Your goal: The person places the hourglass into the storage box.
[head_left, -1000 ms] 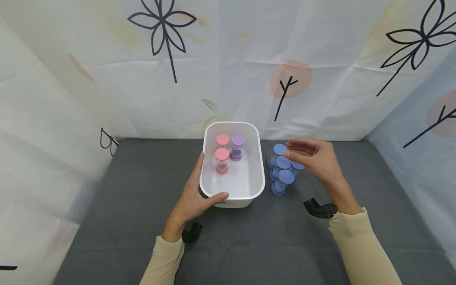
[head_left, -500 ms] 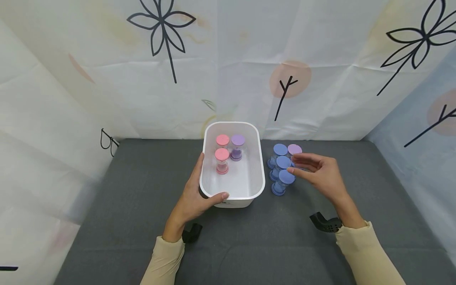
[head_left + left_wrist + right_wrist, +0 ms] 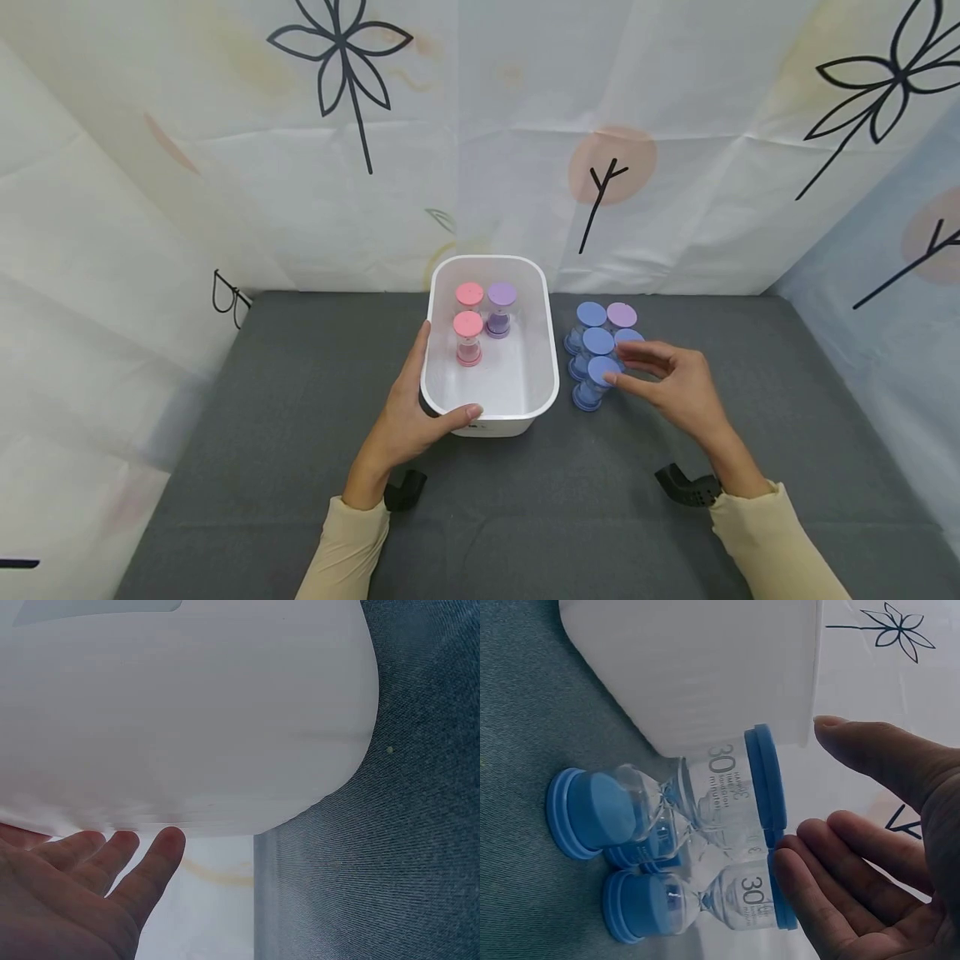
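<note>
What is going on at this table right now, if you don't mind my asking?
A person is handling small sand timers. The left hand grips the near left corner of a white tub, where two pink timers and one purple timer stand upright. The right hand reaches the cluster of blue timers standing on the grey mat beside the tub, fingertips at the nearest cap, nothing lifted yet.

Recording booth: printed backdrop sheets (image 3: pixel 225 167), grey mat (image 3: pixel 262 467)

We count one white tub (image 3: pixel 552 392), two pink-capped sand timers (image 3: pixel 468 323) and one purple-capped timer (image 3: pixel 501 296) inside it, four blue-capped timers (image 3: pixel 598 341) plus one lilac-capped timer (image 3: pixel 622 315) beside it, two hands (image 3: pixel 408 421)
</note>
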Tool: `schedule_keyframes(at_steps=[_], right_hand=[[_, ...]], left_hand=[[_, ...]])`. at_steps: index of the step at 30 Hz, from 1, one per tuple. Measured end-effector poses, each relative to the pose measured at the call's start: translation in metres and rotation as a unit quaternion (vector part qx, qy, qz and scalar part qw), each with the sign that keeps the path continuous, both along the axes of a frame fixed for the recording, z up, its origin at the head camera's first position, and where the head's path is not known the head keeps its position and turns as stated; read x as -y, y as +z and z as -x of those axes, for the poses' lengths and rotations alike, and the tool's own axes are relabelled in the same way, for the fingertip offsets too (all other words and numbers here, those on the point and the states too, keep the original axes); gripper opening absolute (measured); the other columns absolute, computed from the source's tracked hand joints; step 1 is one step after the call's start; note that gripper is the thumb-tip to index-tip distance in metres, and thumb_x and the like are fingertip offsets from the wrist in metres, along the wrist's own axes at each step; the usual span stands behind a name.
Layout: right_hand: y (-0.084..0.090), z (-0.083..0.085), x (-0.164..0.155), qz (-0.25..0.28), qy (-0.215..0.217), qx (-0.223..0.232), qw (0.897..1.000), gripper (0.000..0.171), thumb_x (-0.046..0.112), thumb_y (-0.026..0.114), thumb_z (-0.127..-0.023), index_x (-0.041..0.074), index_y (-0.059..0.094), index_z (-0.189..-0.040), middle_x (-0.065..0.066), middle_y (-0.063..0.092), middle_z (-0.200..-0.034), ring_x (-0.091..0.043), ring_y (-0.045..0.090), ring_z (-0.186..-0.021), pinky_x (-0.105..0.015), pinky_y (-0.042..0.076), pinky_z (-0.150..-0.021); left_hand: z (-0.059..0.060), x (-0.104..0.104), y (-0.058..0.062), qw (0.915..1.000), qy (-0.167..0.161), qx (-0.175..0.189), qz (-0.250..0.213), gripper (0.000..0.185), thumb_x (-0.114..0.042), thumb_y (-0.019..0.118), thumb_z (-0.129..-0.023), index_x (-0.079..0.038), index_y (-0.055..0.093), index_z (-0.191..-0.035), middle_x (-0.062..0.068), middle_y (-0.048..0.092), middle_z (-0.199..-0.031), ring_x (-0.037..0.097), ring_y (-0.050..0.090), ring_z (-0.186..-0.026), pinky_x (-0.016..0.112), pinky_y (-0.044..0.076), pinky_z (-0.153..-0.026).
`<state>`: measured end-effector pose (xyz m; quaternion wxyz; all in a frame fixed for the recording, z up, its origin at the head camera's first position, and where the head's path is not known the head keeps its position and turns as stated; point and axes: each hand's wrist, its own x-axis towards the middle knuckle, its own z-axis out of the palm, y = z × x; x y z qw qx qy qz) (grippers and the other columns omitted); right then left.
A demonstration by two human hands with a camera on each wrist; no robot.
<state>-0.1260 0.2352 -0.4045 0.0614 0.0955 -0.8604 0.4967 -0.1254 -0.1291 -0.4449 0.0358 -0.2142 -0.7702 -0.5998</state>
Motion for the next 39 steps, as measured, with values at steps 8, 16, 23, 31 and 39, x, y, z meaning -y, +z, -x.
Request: schedule_keyframes(at_steps=[8, 16, 23, 31, 39], right_hand=[[-0.01, -0.002, 0.002, -0.012, -0.004, 0.01, 1.0, 0.045, 0.012, 0.087, -0.082, -0.002, 0.071, -0.121, -0.017, 0.072, -0.116, -0.001, 0.069, -0.097, -0.017, 0.054, -0.079], [-0.019, -0.001, 0.005, -0.017, -0.019, 0.023, 0.999, 0.049, 0.015, 0.089, -0.079, -0.001, 0.071, -0.122, -0.016, 0.071, -0.118, 0.006, 0.066, -0.095, -0.018, 0.055, -0.078], [-0.023, -0.001, 0.008, -0.028, -0.023, 0.022, 0.999, 0.052, 0.015, 0.091, -0.077, -0.001, 0.071, -0.123, -0.014, 0.071, -0.12, 0.008, 0.065, -0.095, -0.025, 0.057, -0.08], [-0.019, -0.002, 0.013, -0.024, -0.021, 0.05, 0.998, 0.056, 0.017, 0.091, -0.078, -0.001, 0.069, -0.126, -0.016, 0.07, -0.122, -0.015, 0.071, -0.102, -0.02, 0.055, -0.08], [-0.019, -0.002, 0.016, -0.041, -0.028, 0.058, 0.997, 0.055, 0.019, 0.09, -0.078, -0.002, 0.069, -0.125, -0.017, 0.069, -0.123, -0.031, 0.07, -0.105, -0.029, 0.057, -0.084]], left_hand=[[0.001, 0.0, 0.0, 1.0, -0.001, -0.007, -0.003, 0.122, -0.019, 0.09, -0.076, -0.018, 0.006, -0.165, -0.01, 0.022, -0.165, 0.016, 0.035, -0.144, 0.06, 0.031, -0.112], [0.001, 0.0, -0.001, 1.0, 0.001, -0.003, -0.001, 0.122, -0.019, 0.09, -0.076, -0.02, 0.006, -0.165, -0.008, 0.02, -0.166, 0.017, 0.033, -0.146, 0.059, 0.029, -0.113], [0.0, 0.0, -0.001, 1.0, 0.004, -0.002, 0.001, 0.121, -0.018, 0.089, -0.077, -0.02, 0.006, -0.165, -0.005, 0.02, -0.166, 0.018, 0.033, -0.145, 0.061, 0.029, -0.113], [0.001, 0.0, 0.0, 1.0, 0.001, 0.001, -0.002, 0.122, -0.018, 0.09, -0.076, -0.019, 0.006, -0.165, -0.01, 0.02, -0.166, 0.015, 0.033, -0.145, 0.061, 0.03, -0.112], [0.001, 0.0, 0.0, 1.0, 0.0, -0.002, -0.001, 0.122, -0.019, 0.09, -0.076, -0.019, 0.006, -0.165, -0.008, 0.022, -0.166, 0.017, 0.035, -0.144, 0.06, 0.03, -0.113]])
